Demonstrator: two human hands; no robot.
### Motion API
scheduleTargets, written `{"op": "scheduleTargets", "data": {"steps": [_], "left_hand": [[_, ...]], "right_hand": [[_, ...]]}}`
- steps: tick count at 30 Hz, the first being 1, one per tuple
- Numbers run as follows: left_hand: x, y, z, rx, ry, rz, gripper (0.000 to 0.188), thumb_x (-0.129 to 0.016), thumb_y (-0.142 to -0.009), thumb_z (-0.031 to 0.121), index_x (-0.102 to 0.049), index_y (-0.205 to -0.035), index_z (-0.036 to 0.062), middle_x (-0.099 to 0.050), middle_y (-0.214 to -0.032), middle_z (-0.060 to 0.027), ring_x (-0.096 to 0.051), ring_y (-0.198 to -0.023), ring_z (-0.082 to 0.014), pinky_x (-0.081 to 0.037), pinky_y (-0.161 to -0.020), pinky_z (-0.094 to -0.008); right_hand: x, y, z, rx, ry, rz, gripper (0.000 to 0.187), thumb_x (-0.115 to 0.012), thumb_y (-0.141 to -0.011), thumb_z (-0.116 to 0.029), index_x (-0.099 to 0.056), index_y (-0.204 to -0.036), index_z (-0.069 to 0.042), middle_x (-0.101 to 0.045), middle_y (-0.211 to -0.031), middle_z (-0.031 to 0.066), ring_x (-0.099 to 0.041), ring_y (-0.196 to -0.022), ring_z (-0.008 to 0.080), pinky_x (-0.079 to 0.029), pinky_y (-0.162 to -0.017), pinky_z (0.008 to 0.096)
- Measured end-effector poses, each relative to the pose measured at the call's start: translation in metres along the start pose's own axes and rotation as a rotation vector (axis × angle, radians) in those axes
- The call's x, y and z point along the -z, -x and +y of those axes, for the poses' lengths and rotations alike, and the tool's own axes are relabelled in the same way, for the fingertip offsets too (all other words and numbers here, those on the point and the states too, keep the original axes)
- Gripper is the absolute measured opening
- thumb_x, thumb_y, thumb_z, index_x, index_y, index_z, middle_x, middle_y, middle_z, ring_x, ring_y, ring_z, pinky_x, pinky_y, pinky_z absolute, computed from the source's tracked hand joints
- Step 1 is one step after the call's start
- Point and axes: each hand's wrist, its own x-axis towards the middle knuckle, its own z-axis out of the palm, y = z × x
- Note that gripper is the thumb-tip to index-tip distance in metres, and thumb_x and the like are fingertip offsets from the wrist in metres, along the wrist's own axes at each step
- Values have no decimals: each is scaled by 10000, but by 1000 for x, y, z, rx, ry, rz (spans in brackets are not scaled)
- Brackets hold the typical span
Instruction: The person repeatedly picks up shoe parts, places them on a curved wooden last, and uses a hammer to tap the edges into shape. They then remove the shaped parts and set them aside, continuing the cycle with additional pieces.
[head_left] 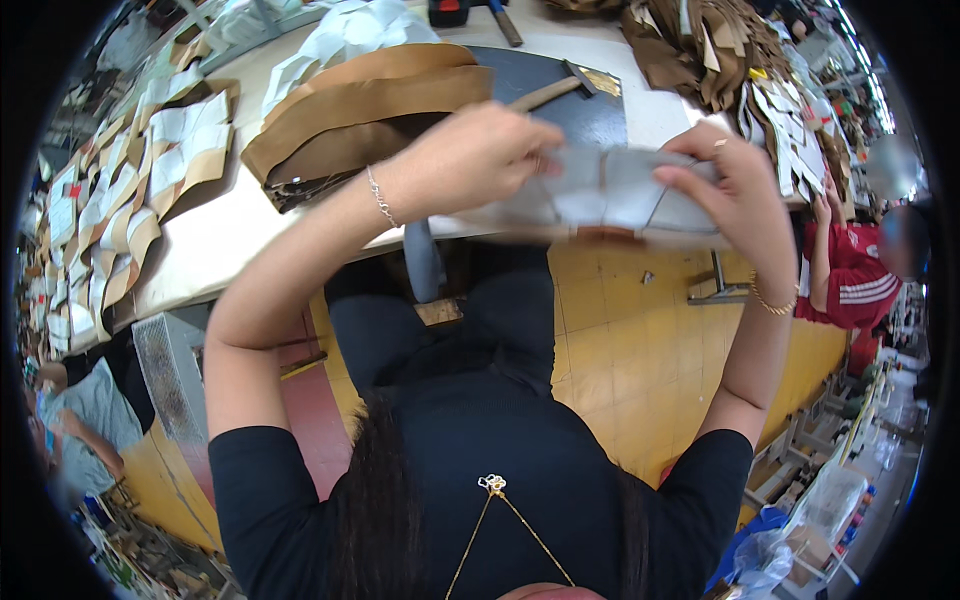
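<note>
A long shoe-upper-like leather piece [625,190], pale grey on the side facing up with some brown at its lower edge, is stretched between my hands above the table's front edge. It is smeared by motion. My right hand [735,180] pinches its right end between thumb and fingers. At the left end is my left hand [490,150], its blurred fingers curled together against the piece. Just beyond, a hammer [555,92] with a wooden handle lies on a dark plate [600,125]. Left of it rests a stack of brown leather pieces [370,105], partly behind my left forearm.
More leather pieces [150,185] spread over the table's left side, and a brown heap [705,50] lies at the far right. A blue rounded object [421,262] hangs below the table edge by my lap. One person in red [855,265] stands right, another [95,420] left.
</note>
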Motion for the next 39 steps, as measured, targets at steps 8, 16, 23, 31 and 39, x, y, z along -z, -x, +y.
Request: {"op": "scheduleTargets", "data": {"steps": [8,16,23,31,39], "left_hand": [[-15,130,-38,-52,-918,323,418,-601,-816,118,-623,-1215,-2,-677,-1116,-116,-642,-1025,-232,-496,-830,-374],[-100,220,-46,307,-671,191,414,-590,-811,88,-588,-1221,32,-590,-948,-78,-615,-800,-209,-518,-646,-296],[-111,212,-46,349,-620,234,676,-667,-740,12,-485,-1391,18,-532,-876,-90,-596,-789,-240,-517,-664,-347],[-133,207,-55,410,-648,206,734,-602,-774,40,-384,-1469,-51,-595,-940,-108,-640,-822,-225,-551,-674,-297],[-128,204,-41,542,-340,81,895,-693,-787,166,-230,-1507,-95,-519,-1149,-199,-550,-1068,-326,-490,-925,-386]], "right_hand": [[-143,-11,-17,387,523,108,437,-604,-775,-63,-646,-1201,-153,-557,-880,45,-587,-793,230,-496,-686,356],[-255,31,-17,230,370,13,619,-606,-797,-60,-552,-1403,-174,-491,-824,41,-531,-766,197,-480,-690,333],[-281,41,-16,134,314,16,726,-591,-806,-21,-443,-1496,-192,-445,-807,49,-511,-749,201,-464,-701,331],[-318,49,-11,64,263,49,781,-581,-800,30,-412,-1517,-230,-445,-819,74,-516,-741,230,-469,-700,357],[-357,55,-11,4,126,27,779,-571,-805,18,-318,-1529,-118,-475,-921,109,-532,-858,277,-467,-811,404]]}}
